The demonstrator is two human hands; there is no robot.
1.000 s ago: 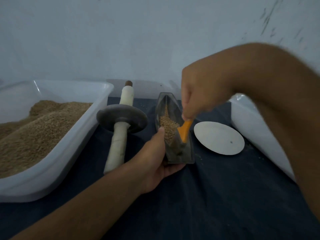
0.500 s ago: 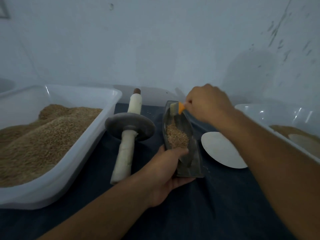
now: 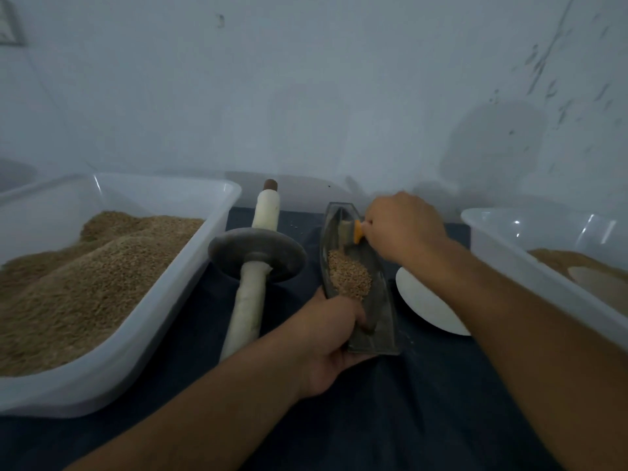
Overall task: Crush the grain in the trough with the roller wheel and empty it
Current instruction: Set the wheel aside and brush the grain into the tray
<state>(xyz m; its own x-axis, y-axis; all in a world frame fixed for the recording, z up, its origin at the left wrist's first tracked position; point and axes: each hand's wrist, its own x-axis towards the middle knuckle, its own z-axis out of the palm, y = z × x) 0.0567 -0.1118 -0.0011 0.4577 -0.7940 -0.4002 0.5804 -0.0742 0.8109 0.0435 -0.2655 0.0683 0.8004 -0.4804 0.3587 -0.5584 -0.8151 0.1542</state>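
A narrow dark metal trough lies lengthwise on the dark cloth, with a small heap of tan grain in its middle. My left hand grips the trough's near left side. My right hand is at the trough's far end, closed on a small brush with an orange ferrule and pale bristles that touch the trough's inner wall. The roller wheel, a dark disc on a long white-wrapped axle, lies flat on the cloth left of the trough, untouched.
A large translucent bin heaped with grain fills the left side. Another translucent bin holding brown material stands at the right. A white round plate lies under my right forearm. A pale wall closes the back.
My right hand carried the brush from the trough's near middle to its far end. The grain heap now sits nearer my left hand. The left hand has kept its grip.
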